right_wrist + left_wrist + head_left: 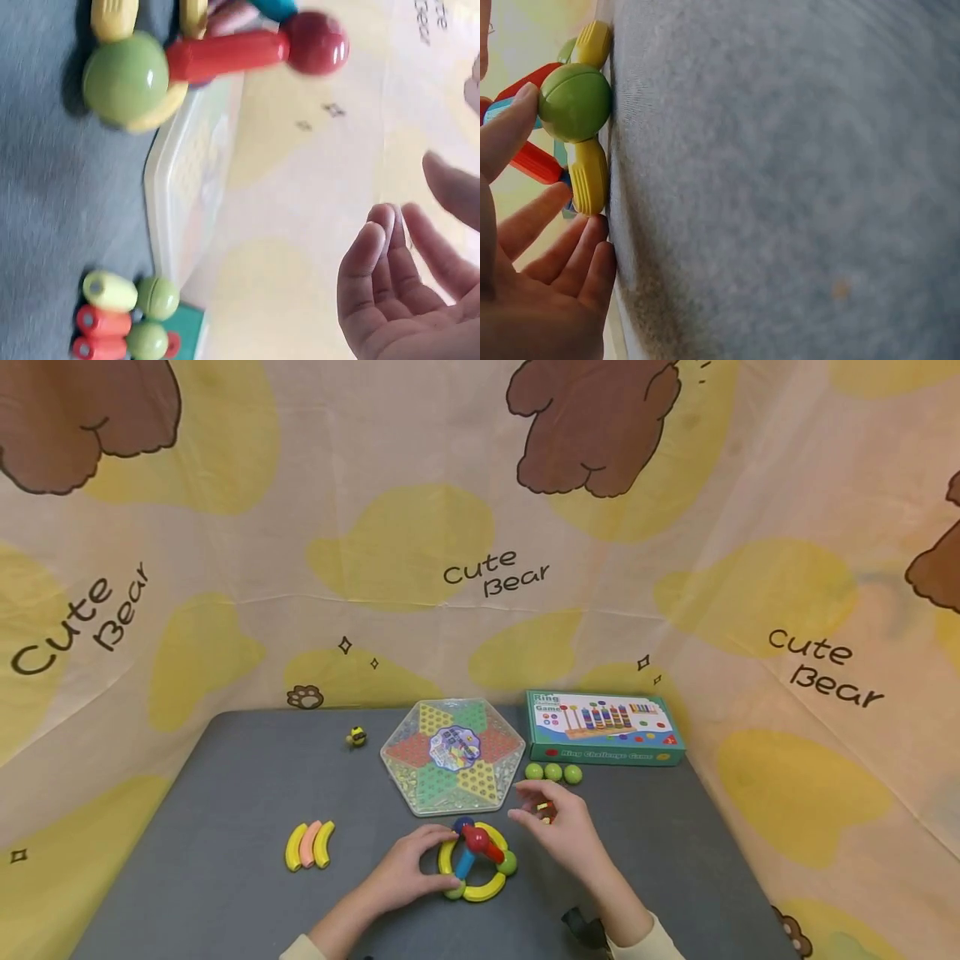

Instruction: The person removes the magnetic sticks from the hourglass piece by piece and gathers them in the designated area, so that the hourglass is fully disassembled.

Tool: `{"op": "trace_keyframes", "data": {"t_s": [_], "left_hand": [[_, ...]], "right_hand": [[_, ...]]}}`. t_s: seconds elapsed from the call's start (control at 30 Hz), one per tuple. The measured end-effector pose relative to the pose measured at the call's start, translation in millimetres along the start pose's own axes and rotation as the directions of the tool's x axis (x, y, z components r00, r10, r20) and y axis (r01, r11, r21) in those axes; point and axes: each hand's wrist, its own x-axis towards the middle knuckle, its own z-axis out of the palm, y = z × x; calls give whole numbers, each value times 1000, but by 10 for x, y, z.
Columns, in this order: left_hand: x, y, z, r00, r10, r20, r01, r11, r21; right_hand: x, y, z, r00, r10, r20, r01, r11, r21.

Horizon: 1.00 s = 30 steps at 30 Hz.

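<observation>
On the grey table stands a magnetic ball-and-rod build (485,891): curved yellow pieces and balls form a ring, with red and blue rods rising to a red ball (476,838). My left hand (408,870) spans its left side. Its thumb is on a green ball (574,103) and its fingertips reach the yellow piece (588,176) and the dark blue ball (463,824). To the right of the build, my right hand (562,831) is raised with fingers loosely bent, nothing in its grasp. Behind that hand lie short rods (105,320), partly hidden in the head view.
Three green balls (553,772) sit before a Ring Challenge Game box (607,728). A hexagonal Chinese checkers board (453,756) lies behind the build. Three curved pieces (309,845) are at the left, and a small bee-like toy (357,737) is farther back. Printed cloth hangs around the table.
</observation>
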Motion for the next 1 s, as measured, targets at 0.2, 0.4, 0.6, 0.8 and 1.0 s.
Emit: {"op": "trace_keyframes", "data": {"t_s": [0.2,0.4,0.6,0.8,1.0], "left_hand": [[3,21,-22,999,-23,27,24,999,-22],[2,41,-4,999,-35,35,37,999,-35],[-10,39,3,998,-46,39,48,997,-60],[-36,42,-1,999,-43,23,45,997,-66],[-23,42,-8,999,-38,20,40,997,-62]], "right_hand": [[-132,-94,262,973,-107,205,137,981,-139],[-197,-108,448,963,-83,256,149,957,-250],[-181,-86,496,964,-79,253,150,949,-276],[-113,-37,512,943,-65,327,158,951,-267],[-78,-32,507,923,-65,378,189,935,-301]]}}
